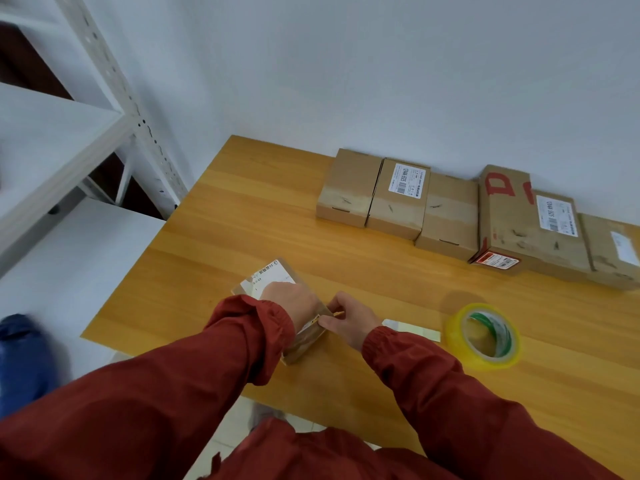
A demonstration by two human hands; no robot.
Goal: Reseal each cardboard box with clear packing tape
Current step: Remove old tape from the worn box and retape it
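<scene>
Lower centre of frame: the left hand (pixel 291 303) grips the cardboard box (pixel 303 342) from above on the desk (pixel 242 220). The right hand (pixel 349 322), just right of the box, pinches a tape strip (pixel 333 314) at its edge

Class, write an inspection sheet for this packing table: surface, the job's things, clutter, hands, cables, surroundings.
Surface: wooden table, light grain.
Job's things: small box under the hands; tape roll lying flat to its right; row of boxes along the wall.
Clutter: pale strip between the right hand and the tape roll.
Hands: left hand lies on the small box, fingers hidden; right hand pinches a tape end at the box's edge.
Cables: nothing seen.
Surroundings: white wall; metal shelving at left; blurred blue thing on the floor.
</scene>
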